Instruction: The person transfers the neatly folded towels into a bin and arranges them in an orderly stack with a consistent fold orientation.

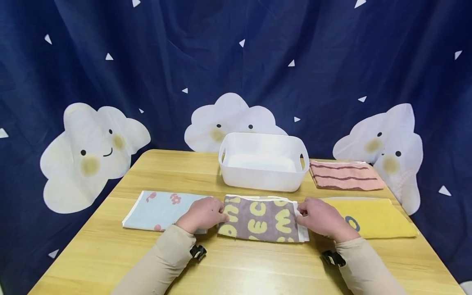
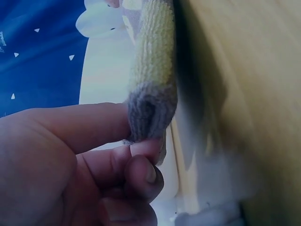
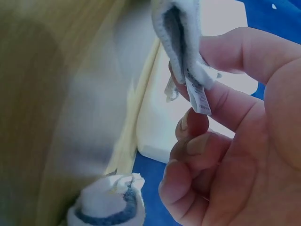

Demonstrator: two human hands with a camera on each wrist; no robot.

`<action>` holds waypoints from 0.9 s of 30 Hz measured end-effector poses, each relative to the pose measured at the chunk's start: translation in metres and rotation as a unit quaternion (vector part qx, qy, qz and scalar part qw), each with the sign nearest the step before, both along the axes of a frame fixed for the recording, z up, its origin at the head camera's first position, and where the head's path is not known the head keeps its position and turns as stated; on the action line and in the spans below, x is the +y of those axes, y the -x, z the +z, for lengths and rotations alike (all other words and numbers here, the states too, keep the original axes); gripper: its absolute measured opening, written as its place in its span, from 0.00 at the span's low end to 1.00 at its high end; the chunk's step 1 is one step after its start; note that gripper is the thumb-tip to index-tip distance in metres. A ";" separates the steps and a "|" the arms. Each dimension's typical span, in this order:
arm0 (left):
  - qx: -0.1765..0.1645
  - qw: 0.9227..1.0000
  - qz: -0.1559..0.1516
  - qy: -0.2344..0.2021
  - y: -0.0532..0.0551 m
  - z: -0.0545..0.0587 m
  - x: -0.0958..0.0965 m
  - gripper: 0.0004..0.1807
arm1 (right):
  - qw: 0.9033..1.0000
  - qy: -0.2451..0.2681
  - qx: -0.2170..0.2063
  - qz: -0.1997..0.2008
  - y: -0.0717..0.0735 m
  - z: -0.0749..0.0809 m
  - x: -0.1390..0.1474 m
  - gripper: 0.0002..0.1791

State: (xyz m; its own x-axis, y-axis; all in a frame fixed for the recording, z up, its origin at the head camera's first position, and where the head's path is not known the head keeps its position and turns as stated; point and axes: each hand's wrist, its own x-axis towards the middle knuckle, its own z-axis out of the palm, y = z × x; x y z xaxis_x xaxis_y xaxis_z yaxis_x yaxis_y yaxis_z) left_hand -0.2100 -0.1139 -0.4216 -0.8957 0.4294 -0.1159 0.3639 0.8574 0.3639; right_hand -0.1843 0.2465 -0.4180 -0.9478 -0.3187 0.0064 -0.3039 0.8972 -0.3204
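A folded purple-brown towel with yellow letters point(image 1: 258, 219) is held between both hands over the middle of the table. My left hand point(image 1: 206, 213) pinches its left edge between thumb and fingers; the left wrist view shows the folded edge point(image 2: 153, 110) in that pinch. At the opposite end, my right hand point(image 1: 321, 215) pinches the white-trimmed edge, where a small white label point(image 3: 198, 94) hangs down in the right wrist view. Partly behind the left hand lies a light blue folded towel with pink flowers point(image 1: 158, 209). A yellow folded towel point(image 1: 383, 215) lies beside the right hand.
A white plastic basket point(image 1: 262, 180) with handle holes stands behind the held towel. Right of it lies a pink folded towel with dark wavy stripes point(image 1: 343, 176). The wooden table point(image 1: 236, 270) backs onto a dark blue curtain point(image 1: 236, 53) with clouds.
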 end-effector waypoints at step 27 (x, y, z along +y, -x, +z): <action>0.043 0.997 0.012 -0.068 0.006 0.009 -0.006 0.22 | 0.998 0.045 0.046 0.012 0.002 0.016 0.010 0.20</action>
State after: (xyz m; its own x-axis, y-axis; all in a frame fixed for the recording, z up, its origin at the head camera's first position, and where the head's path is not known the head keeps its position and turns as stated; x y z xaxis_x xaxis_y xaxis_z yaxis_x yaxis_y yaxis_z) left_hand -0.2162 -0.1203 -0.4129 -0.9099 0.4143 0.0193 0.3788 0.8111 0.4457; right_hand -0.1860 0.2560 -0.4020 -0.9336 -0.3365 0.1232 -0.3579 0.8582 -0.3680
